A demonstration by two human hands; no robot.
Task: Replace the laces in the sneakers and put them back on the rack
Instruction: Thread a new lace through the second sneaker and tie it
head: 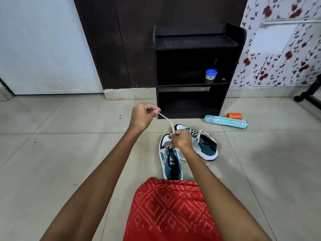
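Tiled floor (pixel 52 153), open tile spreading at left. Left hand (pixel 142 117) pinches the end of a cream lace (pixel 166 119), drawn up taut; right hand (pixel 180 140), fingers curled, pinches it lower, over the near sneaker (pixel 172 164). Second sneaker (pixel 205 147) lies just beside, short of the rack (pixel 196 42) front edge; bottle (pixel 225 121) at right.

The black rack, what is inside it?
In the rack, a small jar with a blue lid stands on the middle shelf. The lower compartment is too dark to tell.
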